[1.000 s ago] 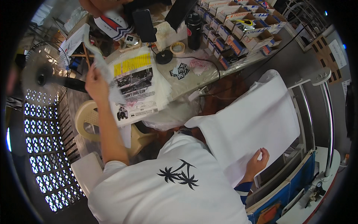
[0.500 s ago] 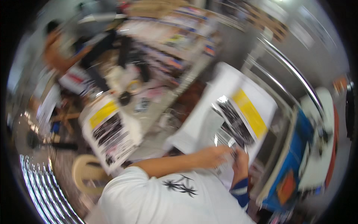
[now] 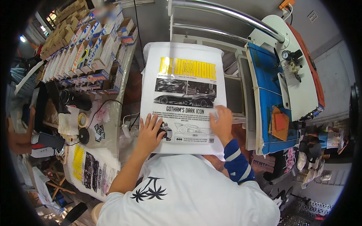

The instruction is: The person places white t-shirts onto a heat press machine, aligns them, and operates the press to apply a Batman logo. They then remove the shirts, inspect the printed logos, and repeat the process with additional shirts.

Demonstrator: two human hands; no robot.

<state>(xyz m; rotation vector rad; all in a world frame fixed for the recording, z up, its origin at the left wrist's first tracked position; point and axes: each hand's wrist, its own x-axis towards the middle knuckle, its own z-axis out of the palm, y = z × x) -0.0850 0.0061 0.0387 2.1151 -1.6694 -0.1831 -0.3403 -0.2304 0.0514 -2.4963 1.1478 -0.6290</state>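
Note:
A white T-shirt (image 3: pixel 149 98) is spread over a flat board in front of me. On it lies a clear transfer film (image 3: pixel 169 116) printed with yellow lettering, black car pictures and small text. My left hand (image 3: pixel 150 130) rests palm down at the film's lower left, fingers spread over its edge and the shirt. My right hand (image 3: pixel 222 124) is at the film's right edge, its slightly blurred fingers curled together with the thumb at the edge. They appear to pinch the film, though the contact is partly hidden.
A heat press with a chrome bar (image 3: pixel 233 17) and pressure gauge (image 3: pixel 286 55) stands at the right, beside a blue pad (image 3: pixel 264 90). Several cardboard boxes (image 3: pixel 85 45) fill the left table. A second printed sheet (image 3: pixel 90 169) hangs lower left. Another person's arm (image 3: pixel 22 139) shows far left.
My view has swung toward the press. The film, held up by both hands before, now lies on the shirt. My left hand has spread flat at its lower left; the right is at its right edge.

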